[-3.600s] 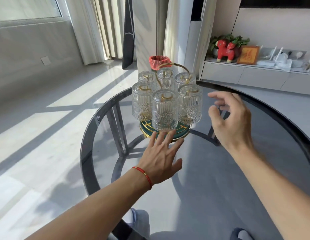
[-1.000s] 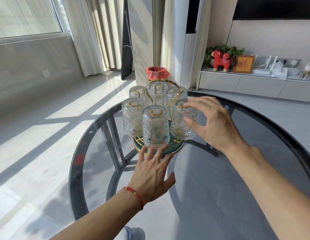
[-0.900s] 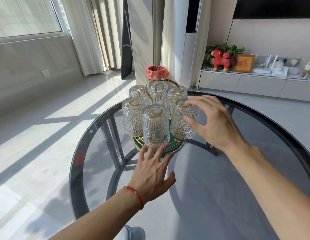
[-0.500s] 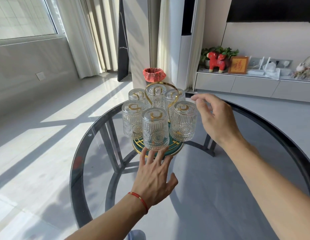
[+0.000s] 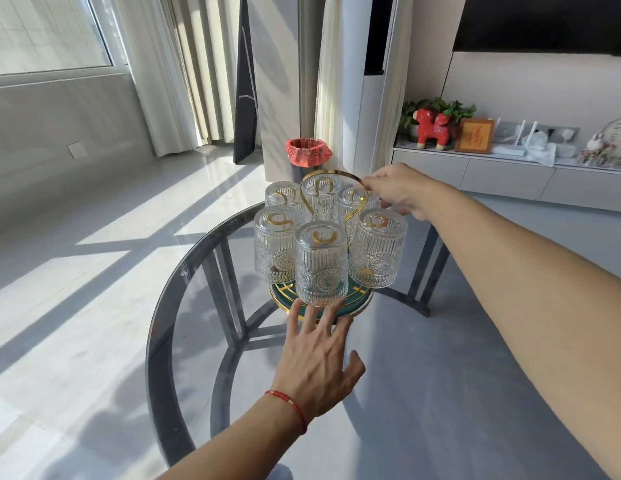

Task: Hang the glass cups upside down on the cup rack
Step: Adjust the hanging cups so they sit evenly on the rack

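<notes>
Six ribbed clear glass cups (image 5: 321,265) hang upside down on the gold wire cup rack (image 5: 337,174) with a green round base. The right hand (image 5: 399,194) pinches the rack's looped handle; the left hand (image 5: 317,365) lies spread flat, fingertips touching the base's near edge.

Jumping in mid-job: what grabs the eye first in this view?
Six ribbed glass cups hang upside down on a gold cup rack at the far side of the round glass table. The right hand pinches the rack's top loop; the left hand lies open by its green base.
</notes>
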`<state>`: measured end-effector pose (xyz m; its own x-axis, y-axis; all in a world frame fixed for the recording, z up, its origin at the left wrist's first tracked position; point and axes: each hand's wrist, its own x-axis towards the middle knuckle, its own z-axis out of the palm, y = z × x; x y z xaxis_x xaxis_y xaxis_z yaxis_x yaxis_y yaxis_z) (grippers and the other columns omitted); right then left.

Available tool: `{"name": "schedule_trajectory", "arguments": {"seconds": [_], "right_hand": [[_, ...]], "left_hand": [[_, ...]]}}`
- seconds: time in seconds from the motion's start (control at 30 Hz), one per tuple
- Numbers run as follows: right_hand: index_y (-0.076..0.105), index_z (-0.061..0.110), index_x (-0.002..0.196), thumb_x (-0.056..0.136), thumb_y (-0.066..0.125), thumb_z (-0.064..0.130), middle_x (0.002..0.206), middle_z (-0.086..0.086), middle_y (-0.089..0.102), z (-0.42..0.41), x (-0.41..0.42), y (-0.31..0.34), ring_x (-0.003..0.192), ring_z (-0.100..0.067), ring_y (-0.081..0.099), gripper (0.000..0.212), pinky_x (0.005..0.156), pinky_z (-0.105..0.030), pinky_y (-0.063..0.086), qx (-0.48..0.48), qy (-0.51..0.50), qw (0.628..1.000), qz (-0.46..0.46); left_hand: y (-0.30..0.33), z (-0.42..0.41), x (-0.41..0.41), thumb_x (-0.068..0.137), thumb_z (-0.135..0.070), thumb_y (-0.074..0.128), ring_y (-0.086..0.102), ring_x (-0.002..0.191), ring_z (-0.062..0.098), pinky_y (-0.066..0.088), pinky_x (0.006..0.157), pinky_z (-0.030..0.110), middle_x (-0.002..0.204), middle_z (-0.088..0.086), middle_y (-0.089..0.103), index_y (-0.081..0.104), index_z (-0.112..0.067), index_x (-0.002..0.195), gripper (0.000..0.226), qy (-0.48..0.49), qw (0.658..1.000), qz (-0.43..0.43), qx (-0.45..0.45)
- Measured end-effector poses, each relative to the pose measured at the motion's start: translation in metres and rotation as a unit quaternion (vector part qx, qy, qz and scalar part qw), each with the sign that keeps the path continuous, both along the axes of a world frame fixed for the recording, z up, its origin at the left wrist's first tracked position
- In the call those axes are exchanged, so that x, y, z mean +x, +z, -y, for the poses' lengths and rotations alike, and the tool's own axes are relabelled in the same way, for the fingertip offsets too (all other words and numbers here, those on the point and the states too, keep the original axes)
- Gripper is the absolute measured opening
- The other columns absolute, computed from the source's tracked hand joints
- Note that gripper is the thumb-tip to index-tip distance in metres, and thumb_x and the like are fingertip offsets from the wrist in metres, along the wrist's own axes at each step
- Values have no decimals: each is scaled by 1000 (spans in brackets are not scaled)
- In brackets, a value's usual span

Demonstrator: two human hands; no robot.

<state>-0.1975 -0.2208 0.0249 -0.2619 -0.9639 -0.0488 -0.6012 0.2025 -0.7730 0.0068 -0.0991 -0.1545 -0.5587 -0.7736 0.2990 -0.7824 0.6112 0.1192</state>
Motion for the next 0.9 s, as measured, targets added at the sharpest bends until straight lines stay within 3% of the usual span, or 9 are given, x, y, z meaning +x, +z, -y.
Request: {"name": "schedule_trajectory", "arguments": {"seconds": [0.07,0.17,0.47,0.67,0.8,0.9], "right_hand": [[74,3,113,92,76,40,95,-11,66,6,3,-4,84,-23,58,43,72,-35,52,-4,3,1000,-8],[75,8,113,90,78,38,94,-7,65,9,-4,-6,76,-19,56,38,66,-32,50,-8,-6,1000,2],[74,12,115,93,73,46,105,-10,72,19,-22,-15,79,-21,65,40,74,-39,64,-16,-58,998,-22],[72,12,119,90,74,50,95,-4,69,21,-30,-19,78,-18,67,47,61,-32,58,-16,-76,997,-21],[73,12,118,90,74,49,97,-3,70,22,-32,-20,80,-18,70,47,69,-36,64,-21,-74,997,-27],[75,12,110,87,78,48,95,-3,72,21,-34,-20,82,-19,72,43,66,-34,62,-39,-77,996,-36]], "left_hand": [[1,-1,1,88,-48,45,41,136,33,20,122,60,152,2,49,58,-23,130,51,-1,1000,-2,3],[2,-1,2,89,-48,44,42,136,34,21,122,60,152,3,48,58,-22,129,50,-5,1000,-1,7],[2,-2,1,87,-48,45,42,135,35,23,122,61,150,4,50,58,-22,128,50,-1,1000,7,7],[1,-1,0,86,-48,47,44,134,35,24,121,61,147,4,52,60,-21,124,48,-2,1000,0,2],[0,-1,1,86,-48,46,43,135,35,25,121,62,147,5,52,59,-21,124,48,-1,1000,0,2],[0,-1,1,86,-48,46,43,135,35,24,121,62,147,4,52,59,-21,123,47,-1,1000,0,2]]}}
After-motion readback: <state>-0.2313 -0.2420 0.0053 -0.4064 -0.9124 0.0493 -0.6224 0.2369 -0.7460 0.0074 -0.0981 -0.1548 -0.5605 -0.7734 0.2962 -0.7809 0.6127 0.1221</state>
